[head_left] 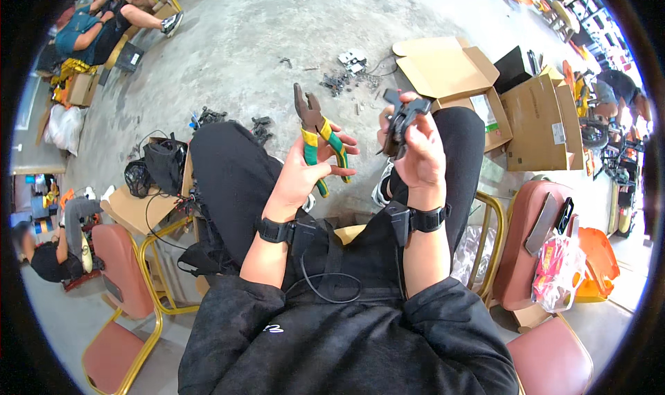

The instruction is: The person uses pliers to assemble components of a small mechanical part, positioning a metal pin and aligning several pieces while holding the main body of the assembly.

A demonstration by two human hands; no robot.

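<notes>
Pliers [315, 135] first: we see our left hand [308, 170] clenched round their green-and-yellow handles, long axis nearly upright, dark nose pointing up and slightly left, away from us. Just beside, apart from them, our right hand [419, 156] grasps a small black part [400, 125], raised over our right knee. Beyond lie scattered black pieces [346, 80] on the floor, and open cardboard boxes [478, 90] stand right.

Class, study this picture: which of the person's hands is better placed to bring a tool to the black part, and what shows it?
Probably the left hand: it grips the green-and-yellow pliers, jaws pointing up and free. The right hand is occupied holding the black part beside them.
</notes>
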